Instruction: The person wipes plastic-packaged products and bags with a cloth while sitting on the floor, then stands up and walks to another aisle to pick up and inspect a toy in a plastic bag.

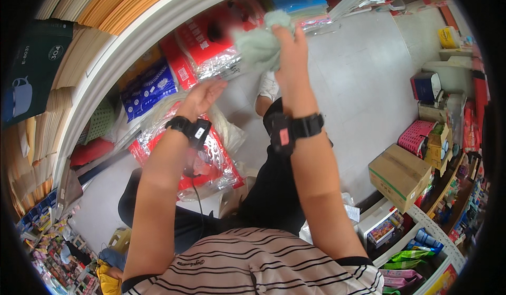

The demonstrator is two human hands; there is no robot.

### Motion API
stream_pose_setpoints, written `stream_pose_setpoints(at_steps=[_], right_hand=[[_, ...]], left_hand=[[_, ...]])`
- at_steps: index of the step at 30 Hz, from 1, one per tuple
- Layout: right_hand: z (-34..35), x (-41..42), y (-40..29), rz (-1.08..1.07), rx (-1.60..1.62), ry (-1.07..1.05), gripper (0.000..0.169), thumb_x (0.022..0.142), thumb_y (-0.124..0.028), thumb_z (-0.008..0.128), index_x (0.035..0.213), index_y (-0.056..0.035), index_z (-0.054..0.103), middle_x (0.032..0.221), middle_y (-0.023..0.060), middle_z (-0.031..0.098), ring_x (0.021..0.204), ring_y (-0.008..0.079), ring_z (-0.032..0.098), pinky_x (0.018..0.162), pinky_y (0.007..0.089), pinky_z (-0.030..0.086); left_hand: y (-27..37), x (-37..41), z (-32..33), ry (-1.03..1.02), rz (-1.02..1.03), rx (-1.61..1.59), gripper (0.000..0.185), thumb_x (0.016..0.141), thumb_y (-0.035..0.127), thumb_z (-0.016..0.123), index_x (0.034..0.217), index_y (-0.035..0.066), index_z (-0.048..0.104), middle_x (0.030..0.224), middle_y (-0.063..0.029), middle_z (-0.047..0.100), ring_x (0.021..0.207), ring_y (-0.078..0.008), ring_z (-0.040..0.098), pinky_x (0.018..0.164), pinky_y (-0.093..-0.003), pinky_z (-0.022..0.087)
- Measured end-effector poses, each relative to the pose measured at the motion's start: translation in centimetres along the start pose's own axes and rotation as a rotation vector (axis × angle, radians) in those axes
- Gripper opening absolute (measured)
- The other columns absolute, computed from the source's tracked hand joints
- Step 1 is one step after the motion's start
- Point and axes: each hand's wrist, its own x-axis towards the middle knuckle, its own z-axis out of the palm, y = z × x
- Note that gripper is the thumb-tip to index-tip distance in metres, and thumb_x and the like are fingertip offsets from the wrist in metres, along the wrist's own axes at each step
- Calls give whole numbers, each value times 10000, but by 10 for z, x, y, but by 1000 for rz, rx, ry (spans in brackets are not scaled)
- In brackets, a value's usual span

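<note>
My right hand (293, 54) grips a crumpled pale green cloth (259, 48), blurred at its edges. The cloth is above or against the red plastic packages (193, 38) along the lower shelf; contact is hard to tell. My left hand (203, 97) is empty, its fingers stretched out beside those packages. Just left of it lies a blue printed package (150, 87) on the shelf. Below my left forearm another red and clear plastic package (213, 152) rests near my knees, partly covered by the arm.
A white curved-looking shelf edge (85, 85) runs above the packages, with stacked paper envelopes (106, 2) on it. At the right a cardboard box (399, 176) stands by a pink basket (413, 137). Behind me at lower left is another person's yellow garment (107, 279).
</note>
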Motion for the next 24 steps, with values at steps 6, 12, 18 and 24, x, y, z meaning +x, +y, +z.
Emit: stream_pose_setpoints(at_steps=[6,12,18,24], right_hand=[[3,-20,21,146,22,-63,293,827,-115,600,1096,-33,516,998,37,563,873,113,523,772,262,433],[-3,7,-11,47,-14,-74,241,835,-110,588,1062,-39,550,949,26,590,861,120,548,763,256,437],[-3,14,-7,144,-51,-178,256,814,-60,542,1069,-49,568,956,18,602,839,120,565,729,258,448],[14,-10,21,16,-639,-573,217,762,-34,526,931,-70,657,934,9,617,831,117,561,750,244,434]], left_hand=[[-13,77,-14,-117,37,-325,228,910,40,456,1075,-118,451,1156,-241,534,1078,-321,551,953,-353,475],[3,52,31,66,16,-430,249,913,23,405,1107,-128,444,1144,-227,553,1084,-314,554,941,-342,476],[-11,-14,-9,-76,126,-298,362,891,25,479,1229,-73,391,1261,-209,490,1153,-301,503,1018,-378,404],[-15,-133,-140,485,617,-111,421,888,62,507,1289,10,389,1160,-129,548,1064,-219,539,918,-340,453]])
